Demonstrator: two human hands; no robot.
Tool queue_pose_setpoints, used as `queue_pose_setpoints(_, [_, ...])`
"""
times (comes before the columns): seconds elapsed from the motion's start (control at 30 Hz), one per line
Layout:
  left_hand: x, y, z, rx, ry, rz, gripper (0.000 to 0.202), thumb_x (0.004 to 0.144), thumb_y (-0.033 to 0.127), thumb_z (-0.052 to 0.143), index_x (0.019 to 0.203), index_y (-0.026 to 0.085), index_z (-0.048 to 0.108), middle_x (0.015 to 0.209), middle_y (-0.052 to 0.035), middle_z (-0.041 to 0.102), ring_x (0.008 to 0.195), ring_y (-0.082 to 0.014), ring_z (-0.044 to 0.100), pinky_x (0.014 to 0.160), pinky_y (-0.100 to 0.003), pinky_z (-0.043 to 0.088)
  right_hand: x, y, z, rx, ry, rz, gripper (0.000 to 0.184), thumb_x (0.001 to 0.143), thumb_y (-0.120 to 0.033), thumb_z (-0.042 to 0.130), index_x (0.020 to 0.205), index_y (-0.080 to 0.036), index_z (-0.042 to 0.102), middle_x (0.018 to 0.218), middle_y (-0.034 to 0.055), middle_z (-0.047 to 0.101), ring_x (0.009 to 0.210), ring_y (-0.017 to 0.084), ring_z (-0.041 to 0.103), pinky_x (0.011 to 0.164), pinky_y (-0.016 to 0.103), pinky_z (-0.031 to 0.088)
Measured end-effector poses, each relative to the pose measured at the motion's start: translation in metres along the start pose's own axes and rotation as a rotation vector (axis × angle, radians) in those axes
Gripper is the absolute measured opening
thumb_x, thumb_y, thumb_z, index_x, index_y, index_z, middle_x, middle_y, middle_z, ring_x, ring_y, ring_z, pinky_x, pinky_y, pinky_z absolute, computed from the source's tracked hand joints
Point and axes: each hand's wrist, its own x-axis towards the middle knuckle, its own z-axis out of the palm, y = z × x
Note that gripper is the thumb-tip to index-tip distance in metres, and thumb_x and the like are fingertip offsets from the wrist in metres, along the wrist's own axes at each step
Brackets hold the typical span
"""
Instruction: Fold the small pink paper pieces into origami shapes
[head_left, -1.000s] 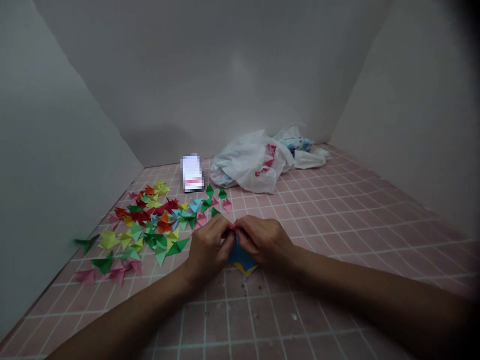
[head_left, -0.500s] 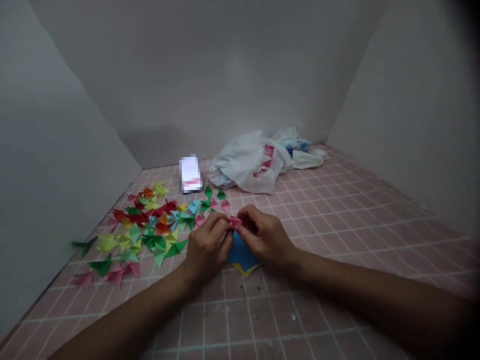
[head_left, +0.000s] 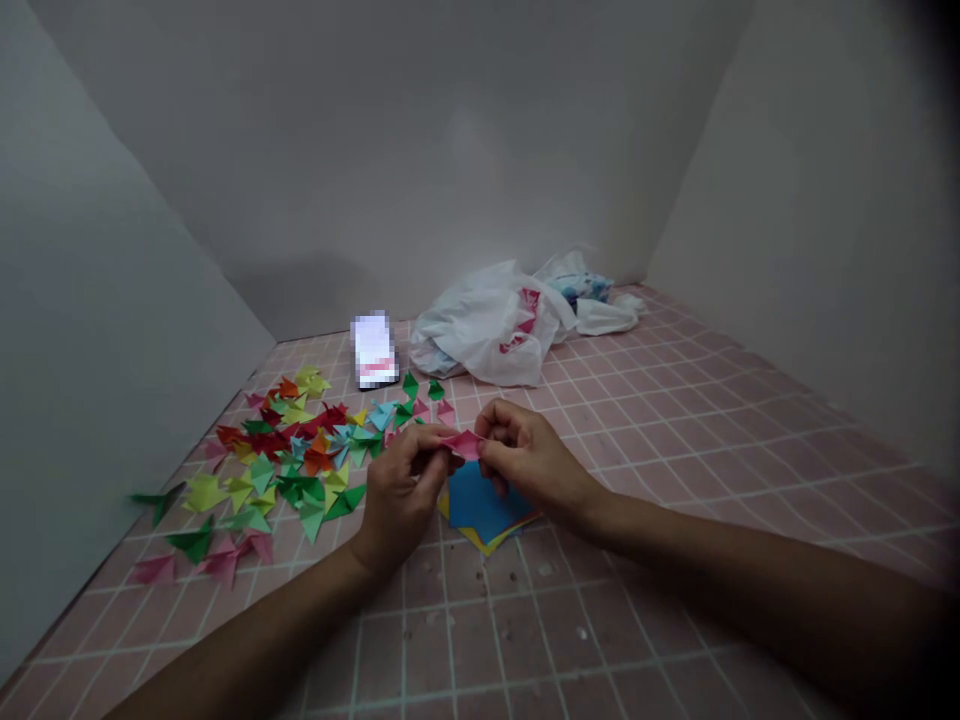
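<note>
A pink folded paper crane (head_left: 465,444) is stretched between my two hands, above a small stack of square papers. My left hand (head_left: 405,485) pinches its left end between thumb and fingers. At its right end, my right hand (head_left: 529,455) pinches it the same way. Beneath lies the stack, a blue sheet (head_left: 484,505) on top with a yellow sheet's edge (head_left: 480,542) showing under it. The crane's far side and the stack's upper part are partly hidden by my fingers.
Many folded paper cranes (head_left: 262,475) in green, yellow, pink, red and blue spread over the pink tiled surface at left. Behind them a lit phone (head_left: 374,348) leans upright. White plastic bags (head_left: 487,325) lie near the back wall; walls stand at left and right.
My hands have drawn slightly apart, and the pink crane shows wider between them. More of the blue sheet is uncovered. The whole view has shifted a little.
</note>
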Motion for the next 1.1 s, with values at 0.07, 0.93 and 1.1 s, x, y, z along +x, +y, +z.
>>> queue_pose_setpoints(0.07, [0.0,0.002,0.001,-0.143,0.028,-0.168,0.002,0.09,0.018,0.06,0.091,0.018,0.062,0.102,-0.0041,0.069,0.064,-0.0102,0.07,0.061,-0.025,0.06,0.0,0.001,-0.001,-0.061,0.004,-0.048,0.009,0.07,-0.014,0.053,0.075,-0.021,0.049,0.056,-0.0065,0.052,0.044,0.009,0.048,0.042,0.02,0.035])
queue_pose_setpoints(0.93, [0.008,0.002,0.003,-0.435,-0.054,-0.421,0.022,0.076,0.024,0.074,0.09,0.017,0.06,0.084,0.0,0.063,0.078,-0.0128,0.061,0.073,-0.025,0.05,0.0,0.007,0.002,-0.147,-0.066,-0.036,0.013,0.077,-0.019,0.061,0.072,-0.02,0.049,0.056,-0.0063,0.049,0.046,0.008,0.045,0.043,0.019,0.032])
queue_pose_setpoints(1.1, [0.009,0.001,0.002,-0.457,-0.062,-0.431,0.021,0.076,0.028,0.074,0.087,0.018,0.058,0.081,0.0007,0.061,0.074,-0.013,0.06,0.07,-0.026,0.049,0.0,0.004,-0.001,-0.042,-0.155,-0.004,0.018,0.086,-0.032,0.057,0.076,-0.019,0.05,0.058,-0.0057,0.052,0.043,0.008,0.047,0.043,0.02,0.034])
